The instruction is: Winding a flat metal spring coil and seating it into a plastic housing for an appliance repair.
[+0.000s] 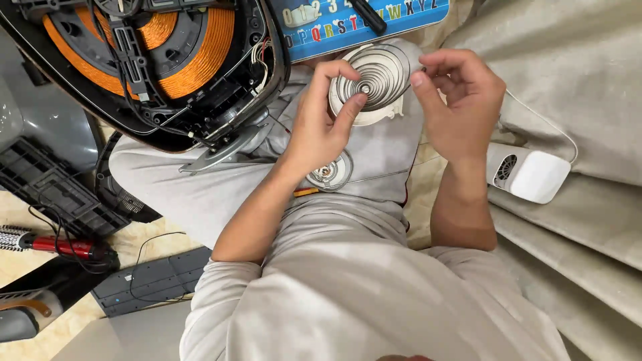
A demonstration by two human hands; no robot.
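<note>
Holding a round white disc (372, 81) with a spiral of thin wire on its face, the left hand (319, 127) pinches its lower rim, thumb at the centre, while the right hand (461, 100) grips its right edge. The disc sits above the lap, just right of the opened black casing with orange coil (144, 57). It appears light and stiff, the wire fragile; the rim looks the safest hold.

The tiled floor (40, 207) bears a red hairbrush (57, 245) and dark grille panel (53, 190)
</note>
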